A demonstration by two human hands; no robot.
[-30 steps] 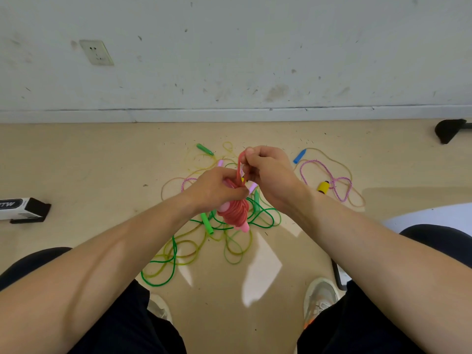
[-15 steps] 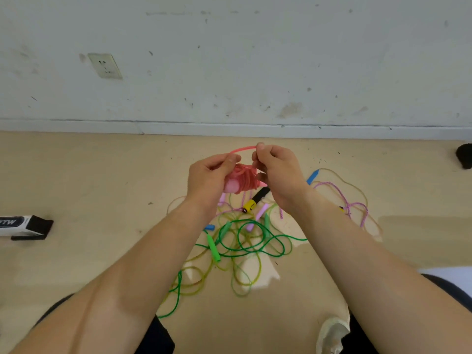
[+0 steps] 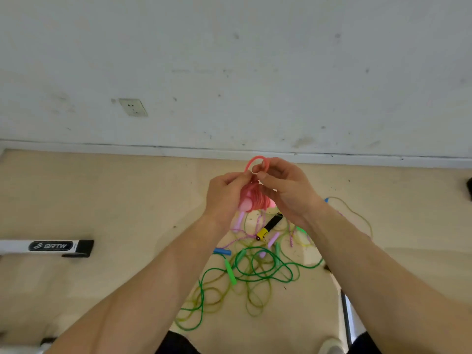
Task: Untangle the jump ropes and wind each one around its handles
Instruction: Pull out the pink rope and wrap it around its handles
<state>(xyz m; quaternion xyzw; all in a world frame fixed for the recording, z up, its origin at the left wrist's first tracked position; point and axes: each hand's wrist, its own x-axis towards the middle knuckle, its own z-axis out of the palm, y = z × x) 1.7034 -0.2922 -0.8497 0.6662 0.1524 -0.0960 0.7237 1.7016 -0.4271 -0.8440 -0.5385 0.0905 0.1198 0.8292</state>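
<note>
My left hand [image 3: 224, 195] gripped the pink rope [image 3: 256, 199], glossy coils bunched round its handles, half hidden by my fingers. Right hand [image 3: 288, 192] pinched its round free loop. Beyond, thin green rope [image 3: 255, 273] tangled with others on the smooth floor [image 3: 115, 200], blurry.

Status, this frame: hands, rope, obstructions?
Left hand grips wound pink plastic jump rope; right hand pinches its end loop. Green and yellow ropes tangled on floor below.
</note>
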